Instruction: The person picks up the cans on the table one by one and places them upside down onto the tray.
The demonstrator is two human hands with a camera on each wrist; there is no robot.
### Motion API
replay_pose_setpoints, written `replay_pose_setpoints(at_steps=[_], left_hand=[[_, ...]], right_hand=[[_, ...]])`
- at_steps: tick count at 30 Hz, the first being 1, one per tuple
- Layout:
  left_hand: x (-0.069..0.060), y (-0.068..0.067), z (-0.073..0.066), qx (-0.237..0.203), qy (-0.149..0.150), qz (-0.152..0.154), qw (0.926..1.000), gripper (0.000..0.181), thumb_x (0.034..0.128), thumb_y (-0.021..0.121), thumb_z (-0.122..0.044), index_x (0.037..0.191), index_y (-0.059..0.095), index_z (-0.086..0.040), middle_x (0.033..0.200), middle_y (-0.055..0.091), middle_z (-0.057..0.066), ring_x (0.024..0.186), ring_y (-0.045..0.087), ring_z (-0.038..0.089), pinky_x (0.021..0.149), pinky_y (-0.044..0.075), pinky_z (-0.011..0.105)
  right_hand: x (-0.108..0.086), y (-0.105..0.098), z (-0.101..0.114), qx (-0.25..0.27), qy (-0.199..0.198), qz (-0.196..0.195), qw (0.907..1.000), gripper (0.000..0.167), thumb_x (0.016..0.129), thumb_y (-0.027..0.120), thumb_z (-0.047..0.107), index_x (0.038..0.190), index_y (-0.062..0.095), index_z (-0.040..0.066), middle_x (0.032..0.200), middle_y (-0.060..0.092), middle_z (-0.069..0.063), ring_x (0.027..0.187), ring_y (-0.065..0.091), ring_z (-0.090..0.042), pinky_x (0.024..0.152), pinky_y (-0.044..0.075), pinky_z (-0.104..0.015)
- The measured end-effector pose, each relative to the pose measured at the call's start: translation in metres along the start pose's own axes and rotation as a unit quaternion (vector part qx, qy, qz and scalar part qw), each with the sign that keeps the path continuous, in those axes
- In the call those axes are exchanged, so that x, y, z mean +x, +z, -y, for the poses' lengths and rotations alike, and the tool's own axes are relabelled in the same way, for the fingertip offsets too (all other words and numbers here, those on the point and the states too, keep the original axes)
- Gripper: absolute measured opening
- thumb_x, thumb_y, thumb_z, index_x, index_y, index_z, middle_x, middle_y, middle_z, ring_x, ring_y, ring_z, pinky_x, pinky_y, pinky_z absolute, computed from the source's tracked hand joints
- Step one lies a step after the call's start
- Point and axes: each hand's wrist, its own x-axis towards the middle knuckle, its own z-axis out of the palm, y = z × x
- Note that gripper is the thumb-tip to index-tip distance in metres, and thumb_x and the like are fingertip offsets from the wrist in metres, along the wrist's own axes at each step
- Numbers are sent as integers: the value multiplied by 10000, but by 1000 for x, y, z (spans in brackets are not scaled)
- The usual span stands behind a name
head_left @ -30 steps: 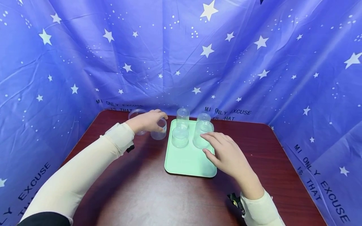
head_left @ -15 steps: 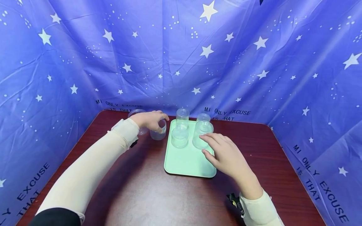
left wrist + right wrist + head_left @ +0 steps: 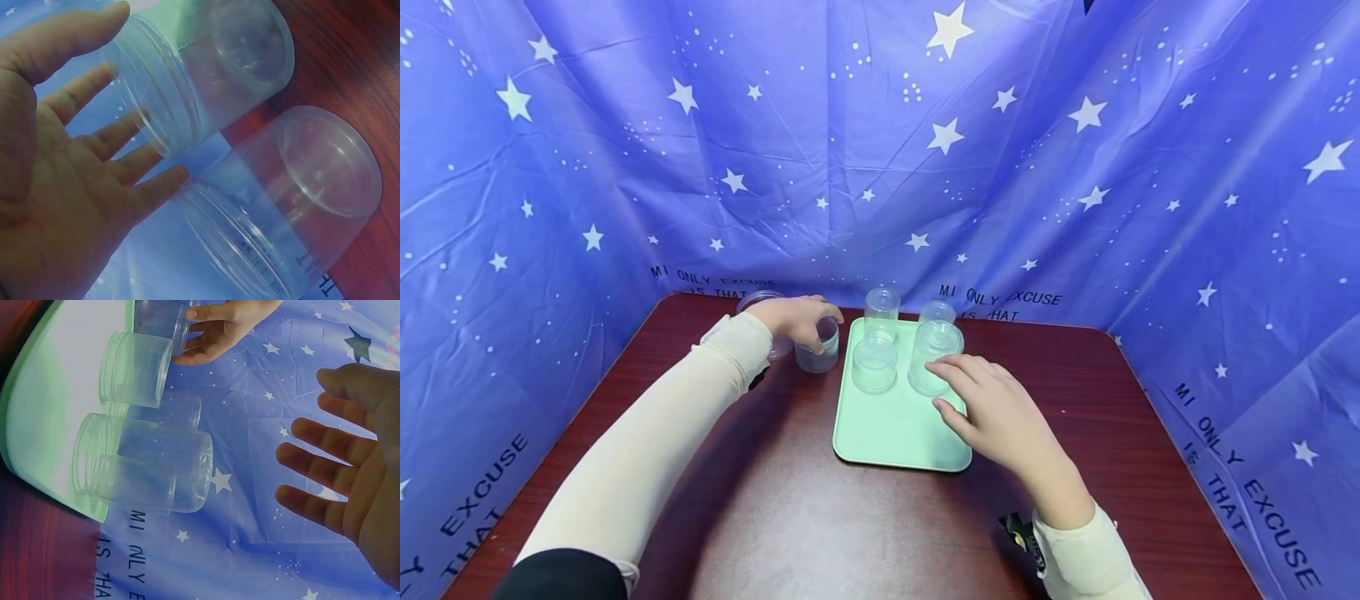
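In the head view, my left hand [image 3: 797,321] is over the open mouth of a clear plastic jar [image 3: 817,357] standing upright left of the tray. The left wrist view shows the thumb and fairly straight fingers around that jar's threaded rim [image 3: 181,94]; firm contact cannot be told. Another clear jar [image 3: 294,187] stands beside it, partly behind my hand in the head view. My right hand [image 3: 1000,408], fingers relaxed and slightly bent, hovers by a taller clear jar [image 3: 936,367] upside down on the green tray [image 3: 902,437]. In the right wrist view, a gap separates hand and jar.
Several clear jars stand on the tray's back half, including a short front-left one [image 3: 875,371] and a back-left one [image 3: 882,312]. The dark wooden table [image 3: 790,517] meets a blue star-patterned curtain [image 3: 880,150] at the back and sides.
My left hand has shifted slightly right over the upright jar, and the left forearm has swung right. My right hand and the jars hold their places; the view has shifted a little.
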Motion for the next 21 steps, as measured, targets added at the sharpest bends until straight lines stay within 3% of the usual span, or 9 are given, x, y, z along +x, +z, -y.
replay_pose_setpoints(at_steps=[16,21], left_hand=[[1,0,-1,225,152,12,9996,679,827,770,-149,1463,534,-150,1580,406,209,1526,257,399,1188,344,527],[-4,3,-1,434,402,-185,9981,659,817,766,-157,1440,549,-168,1537,449,201,1481,334,390,1150,392,528]], right_hand=[[-1,1,-2,-13,-88,-30,10000,452,929,713,295,1347,633,143,1276,656,-62,1209,612,-277,986,509,-496],[-1,0,-3,-28,-110,-51,9999,446,928,711,291,1343,637,144,1275,658,-57,1199,616,-272,975,513,-494]])
